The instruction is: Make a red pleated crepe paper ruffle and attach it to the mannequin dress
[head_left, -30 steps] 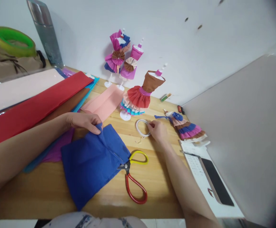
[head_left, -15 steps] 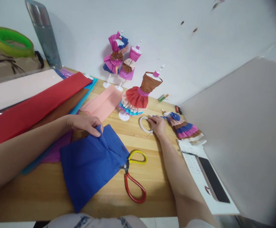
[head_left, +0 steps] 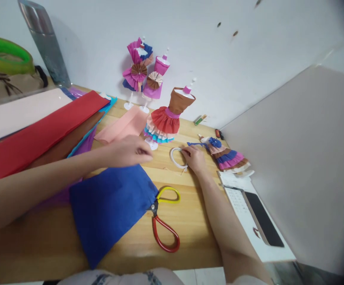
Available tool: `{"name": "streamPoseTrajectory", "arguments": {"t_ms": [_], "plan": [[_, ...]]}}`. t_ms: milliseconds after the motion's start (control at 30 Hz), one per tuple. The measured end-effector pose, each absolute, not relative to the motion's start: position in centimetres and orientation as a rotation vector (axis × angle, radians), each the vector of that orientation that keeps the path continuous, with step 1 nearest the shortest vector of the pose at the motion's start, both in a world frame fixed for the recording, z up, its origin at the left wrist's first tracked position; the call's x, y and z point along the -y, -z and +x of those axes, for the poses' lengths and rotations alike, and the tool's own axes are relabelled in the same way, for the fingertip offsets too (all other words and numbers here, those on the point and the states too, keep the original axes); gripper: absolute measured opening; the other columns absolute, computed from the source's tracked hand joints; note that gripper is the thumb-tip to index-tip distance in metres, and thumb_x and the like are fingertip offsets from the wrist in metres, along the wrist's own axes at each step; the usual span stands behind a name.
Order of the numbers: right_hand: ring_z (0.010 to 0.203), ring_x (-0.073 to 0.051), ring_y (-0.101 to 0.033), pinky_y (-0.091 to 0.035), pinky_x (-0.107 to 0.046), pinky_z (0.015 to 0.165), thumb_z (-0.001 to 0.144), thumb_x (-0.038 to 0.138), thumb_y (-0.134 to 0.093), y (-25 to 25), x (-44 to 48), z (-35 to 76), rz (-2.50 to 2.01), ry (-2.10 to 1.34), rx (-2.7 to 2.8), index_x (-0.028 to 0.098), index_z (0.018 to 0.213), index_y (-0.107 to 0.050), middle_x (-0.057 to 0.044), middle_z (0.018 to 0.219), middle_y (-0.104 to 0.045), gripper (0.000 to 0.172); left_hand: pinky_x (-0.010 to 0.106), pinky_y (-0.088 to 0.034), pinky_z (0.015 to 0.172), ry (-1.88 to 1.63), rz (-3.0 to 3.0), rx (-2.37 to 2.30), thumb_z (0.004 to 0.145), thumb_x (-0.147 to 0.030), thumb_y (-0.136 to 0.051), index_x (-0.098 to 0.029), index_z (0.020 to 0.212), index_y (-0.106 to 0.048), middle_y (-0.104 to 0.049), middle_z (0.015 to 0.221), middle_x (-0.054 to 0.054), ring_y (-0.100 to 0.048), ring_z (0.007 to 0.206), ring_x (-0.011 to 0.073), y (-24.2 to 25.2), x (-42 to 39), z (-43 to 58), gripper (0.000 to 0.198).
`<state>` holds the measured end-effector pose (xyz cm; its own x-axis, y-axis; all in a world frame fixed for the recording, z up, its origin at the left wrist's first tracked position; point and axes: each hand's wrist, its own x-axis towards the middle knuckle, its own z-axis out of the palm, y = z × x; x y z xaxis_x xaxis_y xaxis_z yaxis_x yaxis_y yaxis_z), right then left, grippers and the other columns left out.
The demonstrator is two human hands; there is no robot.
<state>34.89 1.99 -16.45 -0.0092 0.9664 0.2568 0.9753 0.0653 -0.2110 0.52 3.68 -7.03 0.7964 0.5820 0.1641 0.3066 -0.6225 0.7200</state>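
Note:
My left hand (head_left: 130, 152) hovers above the far edge of a sheet of blue crepe paper (head_left: 109, 206), apart from it. Motion smears its fingers, which look partly curled; nothing shows in them. My right hand (head_left: 194, 156) grips the right side of a roll of narrow white tape (head_left: 174, 160), fingers pinched at the ring's edge. Under the blue paper's right corner lie the blades of scissors (head_left: 153, 207) with one yellow and one red handle. Behind the tape stands a small dress form (head_left: 180, 101) in a brown top and layered ruffled skirt.
Folded red crepe paper (head_left: 50, 130) and other colours are piled at the left. Pink paper (head_left: 124, 124) lies beyond my left hand. Two more dressed forms (head_left: 152, 91) stand by the wall. At the right are another doll dress (head_left: 229, 158) and a white board (head_left: 267, 237).
My left hand has let go of the blue crepe paper and moved right, toward the tape. The paper's bunched far edge has flattened. My right hand stays at the tape roll.

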Motion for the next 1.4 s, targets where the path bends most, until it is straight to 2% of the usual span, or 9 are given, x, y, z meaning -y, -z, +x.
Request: {"name": "streamPoseTrajectory", "arguments": {"t_ms": [67,167,333,433,633,867,1033,1233,1400], "plan": [[0.081,-0.022,-0.062,-0.048,-0.033,0.075,0.092,0.026,-0.050,16.4,-1.9,34.7,-1.960,0.042,2.019,0.018,0.093,-0.072,-0.010,0.091,-0.070,0.023,0.023,-0.041,0.063,-0.345,2.405,-0.615,0.083,-0.020,-0.059,-0.017,0.077,-0.072,-0.073,0.076,0.003,-0.064,0.072,0.0163,7.8,-2.5,3.5,0.015],[0.082,-0.023,-0.063,-0.048,-0.033,0.076,0.093,0.026,-0.050,16.3,-1.9,34.6,-1.972,0.055,2.022,0.017,0.094,-0.072,-0.011,0.092,-0.069,0.024,0.027,-0.041,0.060,-0.202,2.599,-0.753,0.081,-0.022,-0.063,-0.016,0.069,-0.070,-0.072,0.076,0.008,-0.065,0.073,0.0215,10.0,-1.8,7.4,0.015],[0.084,-0.023,-0.062,-0.046,-0.032,0.077,0.094,0.026,-0.050,16.4,-2.0,34.6,-2.001,0.094,2.040,0.016,0.095,-0.071,-0.012,0.096,-0.069,0.024,0.032,-0.047,0.064,-0.213,2.648,-0.806,0.085,-0.012,-0.051,-0.012,0.078,-0.071,-0.073,0.090,0.016,-0.068,0.082,0.0270,12.6,-2.1,10.3,0.021],[0.083,-0.022,-0.062,-0.045,-0.031,0.076,0.094,0.026,-0.050,16.3,-2.0,34.5,-2.025,0.117,2.058,0.016,0.096,-0.071,-0.012,0.096,-0.069,0.024,0.034,-0.047,0.067,-0.240,2.664,-0.776,0.084,-0.009,-0.048,-0.011,0.081,-0.070,-0.073,0.092,0.017,-0.068,0.085,0.0283,12.8,-2.2,10.5,0.022],[0.083,-0.023,-0.061,-0.042,-0.031,0.072,0.095,0.026,-0.049,16.0,-1.8,34.4,-2.056,0.156,2.100,0.016,0.099,-0.068,-0.014,0.102,-0.068,0.022,0.030,-0.038,0.058,-0.345,2.600,-0.779,0.074,-0.012,-0.053,-0.016,0.070,-0.064,-0.072,0.083,0.009,-0.064,0.077,0.0241,13.1,-2.5,10.2,0.013],[0.077,-0.025,-0.062,-0.040,-0.032,0.067,0.096,0.022,-0.044,15.5,-1.0,34.1,-2.042,0.111,2.194,0.016,0.105,-0.060,-0.014,0.090,-0.070,0.020,0.027,-0.026,0.054,-0.505,2.489,-0.868,0.074,-0.013,-0.052,-0.017,0.065,-0.055,-0.063,0.071,0.003,-0.053,0.066,0.0165,13.1,-4.1,9.2,0.010],[0.084,-0.024,-0.065,-0.042,-0.029,0.071,0.096,0.023,-0.046,15.0,-0.8,33.2,-1.986,-0.001,2.261,0.018,0.100,-0.060,-0.013,0.093,-0.071,0.015,0.028,-0.022,0.054,-0.563,2.480,-0.868,0.071,-0.013,-0.051,-0.018,0.062,-0.051,-0.058,0.067,0.001,-0.047,0.062,0.0149,13.2,-4.5,8.6,0.010],[0.077,-0.024,-0.064,-0.041,-0.030,0.067,0.095,0.022,-0.046,15.0,-0.8,33.2,-2.076,-0.040,2.131,0.017,0.101,-0.061,-0.013,0.088,-0.072,0.017,0.028,-0.025,0.056,-0.630,2.506,-0.797,0.069,-0.012,-0.051,-0.018,0.060,-0.047,-0.057,0.068,0.003,-0.049,0.065,0.0162,12.9,-4.2,8.3,0.012],[0.077,-0.023,-0.064,-0.042,-0.030,0.069,0.093,0.020,-0.045,15.0,-1.0,34.0,-2.108,-0.079,2.007,0.019,0.093,-0.062,-0.012,0.088,-0.072,0.017,0.027,-0.030,0.058,-0.653,2.534,-0.533,0.063,-0.011,-0.051,-0.019,0.058,-0.042,-0.054,0.064,0.000,-0.047,0.062,0.0143,12.5,-4.0,8.0,0.013]]}}
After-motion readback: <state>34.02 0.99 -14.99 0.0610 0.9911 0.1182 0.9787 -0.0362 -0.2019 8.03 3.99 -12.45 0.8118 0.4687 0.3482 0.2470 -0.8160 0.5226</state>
